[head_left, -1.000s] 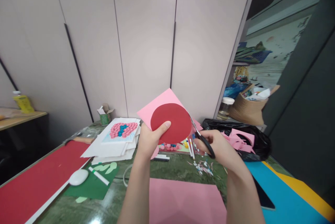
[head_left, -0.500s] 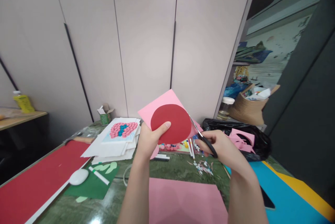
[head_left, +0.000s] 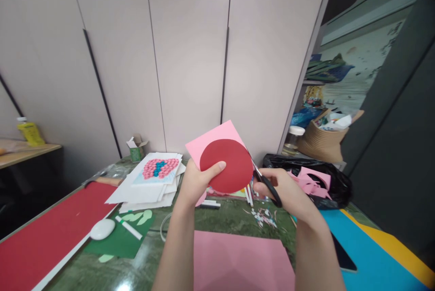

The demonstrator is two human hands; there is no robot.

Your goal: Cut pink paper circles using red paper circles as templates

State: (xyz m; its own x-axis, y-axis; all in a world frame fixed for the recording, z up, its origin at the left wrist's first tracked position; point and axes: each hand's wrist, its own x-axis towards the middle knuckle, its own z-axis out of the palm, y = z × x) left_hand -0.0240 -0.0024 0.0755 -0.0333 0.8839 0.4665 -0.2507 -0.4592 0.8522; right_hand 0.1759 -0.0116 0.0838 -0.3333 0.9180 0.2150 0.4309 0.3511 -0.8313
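My left hand (head_left: 200, 181) pinches a red paper circle (head_left: 231, 164) together with a pink sheet (head_left: 217, 133) behind it, thumb flat on the red face. Pink shows beyond the circle along its top and upper left. Black-handled scissors (head_left: 270, 186) are gripped in my right hand (head_left: 280, 186), their blades lying along the circle's right edge. Both papers are held up above the green marbled table (head_left: 176, 254). Beneath my forearms, a larger pink sheet (head_left: 241, 259) lies flat on the table.
Paper snippets (head_left: 263, 217) and several markers (head_left: 249, 194) lie behind my hands. A black bag (head_left: 343, 186) with pink scraps stands at right, beside blue card (head_left: 370, 254). At left are a white mouse (head_left: 102, 229), green paper (head_left: 118, 245), red card (head_left: 61, 236) and stacked sheets (head_left: 136, 195).
My left hand and the papers have shifted slightly right and down. The scissors stay at the circle's right edge, where less pink paper now shows.
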